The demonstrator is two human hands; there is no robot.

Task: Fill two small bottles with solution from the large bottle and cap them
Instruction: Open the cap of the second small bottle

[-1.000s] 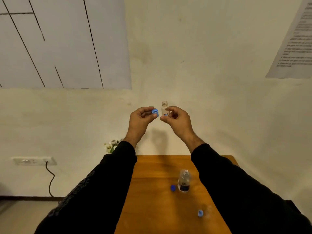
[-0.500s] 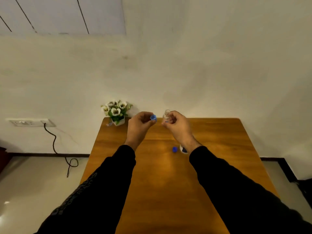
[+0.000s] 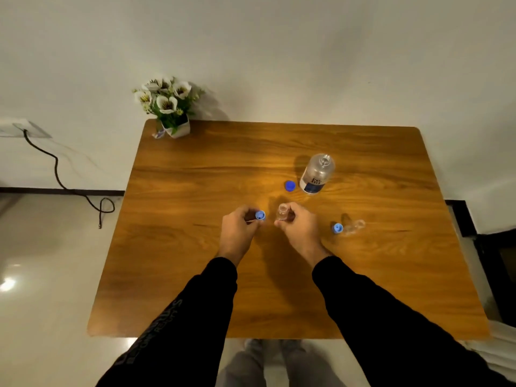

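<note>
- Wooden table (image 3: 195, 275) fills the centre of the frame, set against a pale wall; potted white flowers (image 3: 167, 104) stand at its upper-left corner.
- Large bottle (image 3: 317, 174) upright, uncapped, right of centre in the upper half of the table; dark blue cap (image 3: 290, 186) lies just beside it to the left.
- Left hand (image 3: 237, 233) at frame centre, fingertips pinching a light blue cap (image 3: 260, 215).
- Right hand (image 3: 301, 227) pinching a small clear bottle (image 3: 282, 212), mouth open, near the held cap but apart from it.
- Second small bottle (image 3: 353, 227) right of the hands, blurred; appears to lie on its side, with another light blue cap (image 3: 337, 227) at its left end.
</note>
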